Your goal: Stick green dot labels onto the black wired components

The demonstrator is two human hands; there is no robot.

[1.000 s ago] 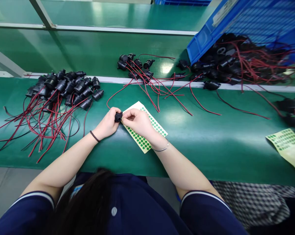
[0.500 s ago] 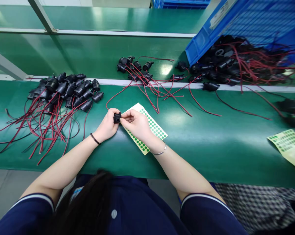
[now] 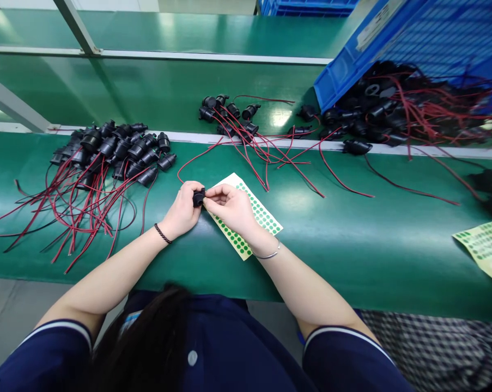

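My left hand (image 3: 185, 209) grips a small black connector (image 3: 198, 196) with a red wire trailing from it toward the upper left. My right hand (image 3: 230, 206) pinches its fingertips against the connector's right face. Both hands hover over the near left end of a pale yellow sheet of green dot stickers (image 3: 254, 218) lying on the green belt (image 3: 352, 245). I cannot tell whether a sticker sits under my right fingertips.
A heap of black connectors with red and black wires (image 3: 110, 152) lies at the left. A smaller bunch (image 3: 229, 115) lies beyond the hands. A tilted blue crate (image 3: 413, 49) spills more at the upper right. A second sticker sheet (image 3: 485, 247) lies at the right edge.
Both hands have stayed together on the connector, with only slight finger shifts. The view has drifted a little.
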